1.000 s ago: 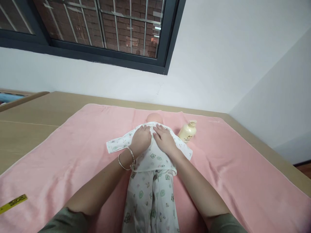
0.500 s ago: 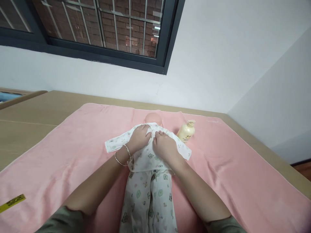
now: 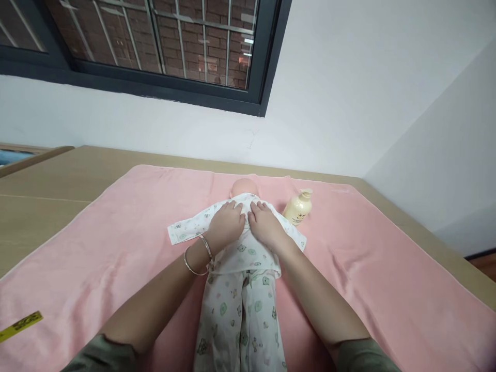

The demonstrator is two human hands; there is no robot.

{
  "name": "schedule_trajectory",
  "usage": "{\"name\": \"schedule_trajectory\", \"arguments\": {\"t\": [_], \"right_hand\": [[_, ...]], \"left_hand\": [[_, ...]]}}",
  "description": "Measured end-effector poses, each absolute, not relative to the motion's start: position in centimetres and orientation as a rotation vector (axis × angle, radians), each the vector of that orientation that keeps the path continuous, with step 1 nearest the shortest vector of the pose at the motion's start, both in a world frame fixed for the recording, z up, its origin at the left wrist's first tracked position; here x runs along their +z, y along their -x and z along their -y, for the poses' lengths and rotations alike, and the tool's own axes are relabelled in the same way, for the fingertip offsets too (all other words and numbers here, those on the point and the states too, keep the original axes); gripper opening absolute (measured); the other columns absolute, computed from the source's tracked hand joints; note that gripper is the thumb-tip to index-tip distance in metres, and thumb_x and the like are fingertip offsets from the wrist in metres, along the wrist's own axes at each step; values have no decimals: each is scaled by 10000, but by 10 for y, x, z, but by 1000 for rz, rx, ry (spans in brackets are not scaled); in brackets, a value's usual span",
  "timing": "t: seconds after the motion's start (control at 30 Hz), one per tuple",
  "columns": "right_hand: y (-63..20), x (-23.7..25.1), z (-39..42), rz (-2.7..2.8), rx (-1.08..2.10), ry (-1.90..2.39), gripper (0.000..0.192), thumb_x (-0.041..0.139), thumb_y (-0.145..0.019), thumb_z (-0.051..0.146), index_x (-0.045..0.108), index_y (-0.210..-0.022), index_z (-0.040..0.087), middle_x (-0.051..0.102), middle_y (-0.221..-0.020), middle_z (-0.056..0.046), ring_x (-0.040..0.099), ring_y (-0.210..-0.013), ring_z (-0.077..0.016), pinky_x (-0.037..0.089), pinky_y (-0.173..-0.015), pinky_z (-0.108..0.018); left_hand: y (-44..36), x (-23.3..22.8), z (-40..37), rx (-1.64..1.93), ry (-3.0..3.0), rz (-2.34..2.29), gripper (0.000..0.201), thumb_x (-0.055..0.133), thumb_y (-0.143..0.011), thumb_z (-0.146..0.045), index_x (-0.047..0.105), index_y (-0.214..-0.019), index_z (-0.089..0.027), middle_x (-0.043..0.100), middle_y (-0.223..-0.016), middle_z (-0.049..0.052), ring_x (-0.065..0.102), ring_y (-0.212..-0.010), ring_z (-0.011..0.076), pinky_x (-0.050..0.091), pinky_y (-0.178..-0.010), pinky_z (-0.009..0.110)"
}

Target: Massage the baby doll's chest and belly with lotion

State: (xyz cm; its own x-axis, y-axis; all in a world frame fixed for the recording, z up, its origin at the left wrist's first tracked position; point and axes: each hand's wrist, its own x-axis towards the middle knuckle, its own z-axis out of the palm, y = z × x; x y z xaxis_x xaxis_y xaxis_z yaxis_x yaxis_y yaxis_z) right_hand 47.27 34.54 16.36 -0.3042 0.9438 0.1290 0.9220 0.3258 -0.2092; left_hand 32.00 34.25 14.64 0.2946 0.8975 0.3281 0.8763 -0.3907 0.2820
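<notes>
Doll: a baby doll (image 3: 243,187) is lying on its back at the centre of the frame, head pointing away toward the wall, wearing a white printed top (image 3: 240,243) and matching trousers (image 3: 240,315).
Left hand: the left hand (image 3: 226,223) is resting flat, fingers spread, on the doll's chest; two silver bangles (image 3: 197,256) are sitting on its wrist.
Right hand: the right hand (image 3: 265,224) is pressing palm-down just beside the left, gripping nothing.
Towel: a pink towel (image 3: 116,232) is covering the table (image 3: 42,191) under the doll.
Bottle: a cream pump bottle (image 3: 298,207) is lying right of the doll's head; its label print is too small to read.
Strip: a yellow strip (image 3: 21,325) is lying at the lower left, its dark writing unreadable.
</notes>
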Motion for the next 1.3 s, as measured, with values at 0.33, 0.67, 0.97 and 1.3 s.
{"name": "schedule_trajectory", "arguments": {"t": [0.33,0.67,0.97,1.3], "right_hand": [[-476,190,-328,2439,307,1691,308,371,-1038,222,652,-1157,178,696,-1134,-118,644,-1046,-271,467,-866,-339],[-471,167,-342,2388,75,1655,362,354,-1049,199,602,-1291,91,618,-1308,-186,544,-1251,-301,392,-1072,-388],[-456,178,-314,2473,-17,1749,290,394,-1023,194,664,-1099,122,688,-1047,-171,659,-990,-301,488,-855,-361],[-485,157,-359,2361,170,1673,462,315,-1078,259,498,-1440,39,481,-1501,-200,380,-1446,-296,300,-1183,-396]], "left_hand": [[-318,139,-349,653,-2547,-1670,435,381,-972,-195,600,-1314,-40,614,-1383,239,524,-1362,332,362,-1172,507],[-321,151,-341,624,-2536,-1602,410,415,-882,-124,638,-1225,-97,668,-1288,176,568,-1284,292,387,-1151,429],[-311,149,-356,671,-2492,-1586,277,408,-911,-179,653,-1039,-161,697,-1146,140,611,-1173,282,472,-1059,438],[-319,128,-355,701,-2526,-1727,490,359,-986,-242,513,-1402,-33,568,-1441,222,464,-1405,316,354,-1180,481]]}}
